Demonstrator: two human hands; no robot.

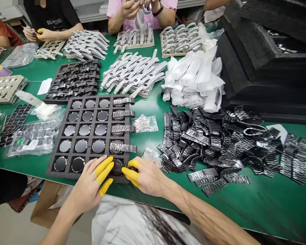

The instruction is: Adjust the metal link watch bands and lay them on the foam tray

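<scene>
A dark foam tray (56,149) lies in front of me, with round watch faces (84,130) in its compartments. Along its right column, black metal watch bands (122,128) lie across the watches. My left hand (93,182), with yellow finger cots, reaches over the tray's front edge, fingers stretched out and thumb apart. Its fingertips are beside a black watch (118,167) in the front right compartment. From the other side my right hand (145,177), also in yellow finger cots, has its fingers closed on that watch's band; the exact grip is partly hidden.
To the right lies a heap of black metal bands (201,136). Small bags of metal pins (145,123) sit beside the tray. Behind are white wrapped pieces (193,78), white watches (135,73) and another tray of black watches (75,80). Black foam (265,81) stands right; co-workers sit opposite.
</scene>
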